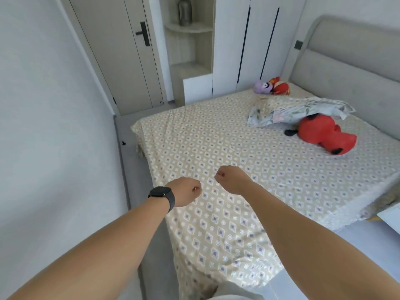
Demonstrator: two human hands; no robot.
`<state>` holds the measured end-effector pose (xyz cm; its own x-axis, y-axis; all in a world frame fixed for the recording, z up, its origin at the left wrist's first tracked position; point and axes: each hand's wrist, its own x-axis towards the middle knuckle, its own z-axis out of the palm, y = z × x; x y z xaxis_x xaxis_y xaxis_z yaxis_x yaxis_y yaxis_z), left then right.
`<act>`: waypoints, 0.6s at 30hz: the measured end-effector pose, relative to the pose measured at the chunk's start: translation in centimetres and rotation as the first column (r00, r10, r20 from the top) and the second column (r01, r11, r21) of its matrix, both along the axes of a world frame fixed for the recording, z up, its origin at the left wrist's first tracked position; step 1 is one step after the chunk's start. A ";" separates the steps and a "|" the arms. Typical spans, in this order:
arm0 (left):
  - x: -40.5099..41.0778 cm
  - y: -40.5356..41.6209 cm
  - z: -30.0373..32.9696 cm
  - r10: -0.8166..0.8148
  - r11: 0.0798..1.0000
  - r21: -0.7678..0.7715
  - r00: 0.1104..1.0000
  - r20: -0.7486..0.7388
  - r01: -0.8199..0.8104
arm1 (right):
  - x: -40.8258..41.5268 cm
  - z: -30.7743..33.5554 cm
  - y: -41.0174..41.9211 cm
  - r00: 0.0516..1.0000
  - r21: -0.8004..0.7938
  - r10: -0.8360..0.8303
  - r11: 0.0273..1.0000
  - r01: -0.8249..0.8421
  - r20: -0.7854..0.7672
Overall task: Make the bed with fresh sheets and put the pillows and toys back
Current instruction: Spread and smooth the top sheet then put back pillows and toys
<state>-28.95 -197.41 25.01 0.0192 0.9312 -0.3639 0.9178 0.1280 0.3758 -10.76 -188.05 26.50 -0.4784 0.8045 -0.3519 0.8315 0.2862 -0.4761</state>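
A beige sheet with a diamond pattern [238, 148] is spread over the bed and hangs over its near corner. My left hand [186, 192], with a black watch on its wrist, and my right hand [230, 179] are side by side over the sheet's near left part. Both have their fingers curled under, and no fabric is seen lifting into them. A floral pillow [298, 109] lies crumpled near the headboard, partly over a big red plush toy [324, 135]. A purple toy [263, 86] and a small red toy [280, 86] lie at the far corner.
The grey padded headboard [346, 61] is at the right. A white wardrobe [238, 40] and a door [121, 50] stand beyond the bed. A wall runs along the left with a narrow strip of floor beside the bed. A white piece of furniture [391, 217] pokes in at the right edge.
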 end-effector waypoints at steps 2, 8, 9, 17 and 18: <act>-1.0 1.2 0.4 0.006 1.000 0.004 1.000 0.003 -0.006 | -1.3 0.9 1.4 1.000 -0.004 0.011 1.000 -0.011 0.006; -5.3 4.4 0.9 -0.016 1.000 0.009 1.000 0.015 0.016 | -5.1 2.4 3.6 0.999 -0.012 0.037 0.999 -0.037 0.005; -6.2 5.1 0.7 -0.011 1.000 -0.002 1.000 0.024 0.011 | -5.6 2.5 4.1 1.000 -0.016 0.015 1.000 -0.015 -0.005; -14.2 15.3 -3.7 -0.183 0.979 -0.084 0.981 0.057 0.188 | -12.7 -0.1 9.0 0.981 -0.018 -0.188 0.982 0.187 -0.043; -15.5 16.8 -4.3 -0.216 0.970 -0.104 0.974 0.064 0.222 | -14.0 -0.6 9.8 0.974 -0.023 -0.220 0.975 0.219 -0.045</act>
<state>-44.42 -180.58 20.69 0.2395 0.8569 -0.4564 0.9077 -0.0307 0.4186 -24.81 -178.28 25.89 -0.3069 0.8859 -0.3479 0.8496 0.0903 -0.5196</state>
